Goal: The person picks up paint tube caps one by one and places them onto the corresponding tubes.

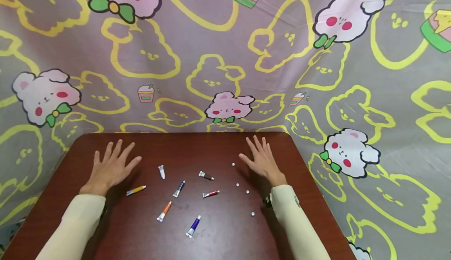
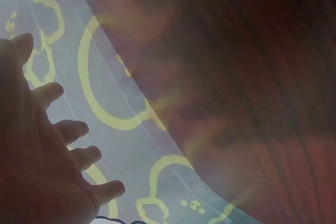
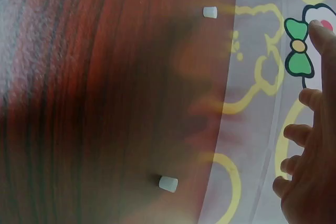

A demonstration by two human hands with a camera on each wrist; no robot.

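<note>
My left hand is held over the left side of the table with its fingers spread, holding nothing. Nearest to it lie a yellow paint tube and a white paint tube. Across the middle are a dark blue tube, an orange tube, a violet-blue tube, a brown tube and a red tube. On the right my right hand spreads its fingers, also without anything in them. Several small white caps lie left of it, among them one cap and another.
The dark red-brown wooden table has rounded far corners. Grey cloth with cartoon animals and yellow outlines hangs behind it and along both sides. Each hand casts a dark shadow on the wood.
</note>
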